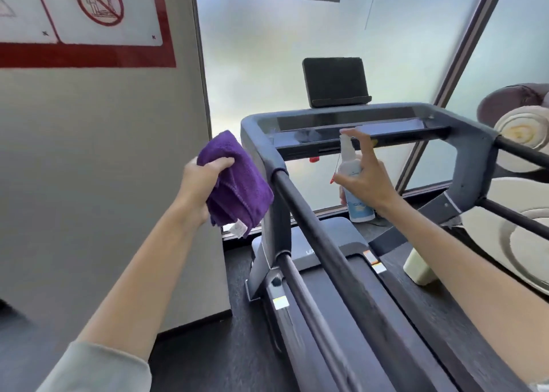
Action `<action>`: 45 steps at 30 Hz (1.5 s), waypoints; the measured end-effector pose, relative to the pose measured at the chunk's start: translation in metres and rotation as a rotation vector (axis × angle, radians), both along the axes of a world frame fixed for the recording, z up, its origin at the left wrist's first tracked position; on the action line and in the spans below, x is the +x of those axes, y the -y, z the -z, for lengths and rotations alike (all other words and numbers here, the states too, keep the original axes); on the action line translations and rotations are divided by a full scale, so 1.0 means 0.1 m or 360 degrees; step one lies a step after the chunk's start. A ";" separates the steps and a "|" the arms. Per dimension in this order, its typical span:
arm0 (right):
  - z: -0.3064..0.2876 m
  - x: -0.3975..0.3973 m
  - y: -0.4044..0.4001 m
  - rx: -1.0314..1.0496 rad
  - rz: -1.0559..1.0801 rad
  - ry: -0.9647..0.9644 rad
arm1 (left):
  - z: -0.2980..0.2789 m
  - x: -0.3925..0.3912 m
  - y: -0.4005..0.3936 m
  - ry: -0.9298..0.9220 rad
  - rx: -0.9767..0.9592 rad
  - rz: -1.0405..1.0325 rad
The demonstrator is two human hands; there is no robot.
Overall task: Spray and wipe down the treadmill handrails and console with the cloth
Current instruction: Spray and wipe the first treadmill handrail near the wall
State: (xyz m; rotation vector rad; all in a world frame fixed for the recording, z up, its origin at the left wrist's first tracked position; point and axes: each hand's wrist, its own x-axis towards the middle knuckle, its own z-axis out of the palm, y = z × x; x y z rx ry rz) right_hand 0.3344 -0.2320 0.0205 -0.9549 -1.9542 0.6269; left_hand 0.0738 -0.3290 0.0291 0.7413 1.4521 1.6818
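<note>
A grey treadmill console (463,130) spans the middle of the view, with a dark tablet stand (334,81) on top. Its left black handrail (323,237) runs toward me; the right handrail (523,150) leaves the frame at the right. My left hand (202,183) grips a bunched purple cloth (237,180) just left of the left handrail's upper end. My right hand (364,177) holds a white spray bottle (353,183) upright in front of the console, index finger on the nozzle top.
A grey wall (104,183) with a red-bordered warning sign (98,14) stands at the left. Frosted glass (282,49) is behind the treadmill. The running belt (371,317) lies below. A cream-coloured massage chair (520,228) is at the right, close to the right rail.
</note>
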 end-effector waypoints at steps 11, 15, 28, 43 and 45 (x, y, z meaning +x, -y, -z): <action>0.33 0.34 -0.08 -0.0080 -0.0206 0.0297 | 0.42 0.45 0.36 0.0235 -0.0118 -0.0274; 0.38 0.24 -0.20 -0.0116 -0.0199 0.0302 | 0.49 0.53 0.31 0.0180 -0.0140 -0.0227; 0.50 -0.07 -0.41 -0.0075 -0.0104 0.0508 | 0.64 0.65 0.25 0.0717 -0.0148 -0.0026; 0.57 -0.13 -0.41 0.0047 -0.0041 0.0503 | 0.63 0.62 0.19 0.0765 -0.0216 -0.0103; 0.55 -0.09 -0.40 0.0051 -0.0041 0.0499 | 0.64 0.62 0.21 0.0767 -0.0223 -0.0097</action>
